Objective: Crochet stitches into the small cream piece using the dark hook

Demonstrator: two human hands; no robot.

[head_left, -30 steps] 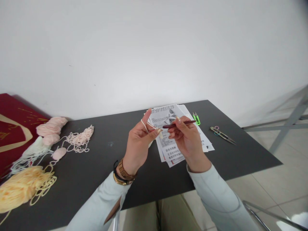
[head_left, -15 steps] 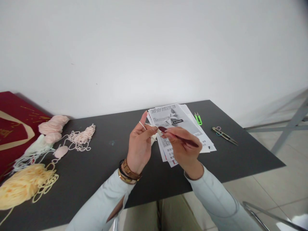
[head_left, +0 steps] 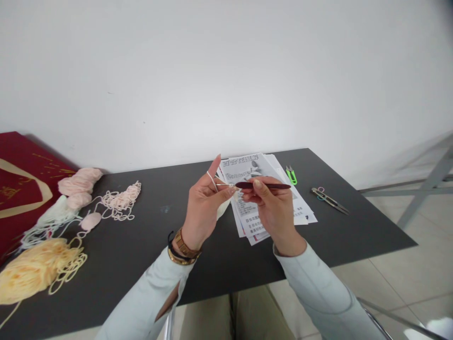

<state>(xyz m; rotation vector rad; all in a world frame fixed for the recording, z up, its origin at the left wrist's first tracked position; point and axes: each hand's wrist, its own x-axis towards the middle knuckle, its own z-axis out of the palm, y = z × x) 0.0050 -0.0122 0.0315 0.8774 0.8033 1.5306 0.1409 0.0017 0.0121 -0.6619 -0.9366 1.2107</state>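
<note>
A crochet hook (head_left: 272, 186) with a thick dark red handle lies nearly level in my right hand (head_left: 278, 208), pinched between thumb and fingers. Its tip points left, toward my left hand (head_left: 205, 203). White yarn (head_left: 211, 178) loops over the raised index finger of my left hand and runs to the hook. The left thumb and fingers pinch a small piece of pale crochet work (head_left: 222, 208), mostly hidden behind the hand. Both hands are above the table, close together, in front of a stack of printed sheets (head_left: 244, 163).
On the black table (head_left: 148, 255), pink yarn (head_left: 122, 200), pale green yarn (head_left: 53, 219) and yellow yarn (head_left: 38, 271) lie left, beside a red bag (head_left: 24, 174). Green thread snips (head_left: 291, 175) and metal snips (head_left: 330, 200) lie right. A white wall (head_left: 212, 85) rises behind.
My right hand has turned, bringing the hook from a slant to nearly level. The left index finger stands higher, and the yarn loop sits lower along it.
</note>
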